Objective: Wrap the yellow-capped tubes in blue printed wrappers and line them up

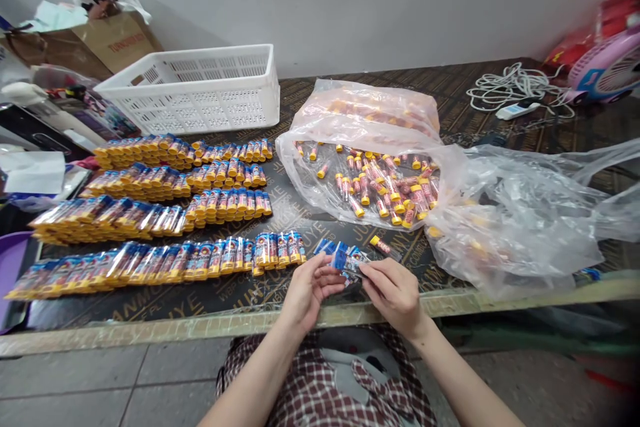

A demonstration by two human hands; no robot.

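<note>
Near the table's front edge, my left hand (314, 283) and my right hand (395, 293) both pinch a small clear plastic packet with a blue printed top (345, 261). More blue-printed packets lie just under and behind it, partly hidden by my fingers. A small tube with a yellow cap (381, 245) lies by itself just beyond my right hand. Farther back, an open clear plastic bag (305, 190) holds many similar yellow-capped tubes (375, 183). To the left, rows of filled blue-and-yellow packets (200, 259) lie overlapping on the dark table.
A white perforated crate (200, 103) stands at the back left, with a paper bag (110, 43) behind it. Crumpled clear plastic (520, 213) covers the right side. A coiled white cable (520, 90) and a pink fan (607, 70) sit at the back right.
</note>
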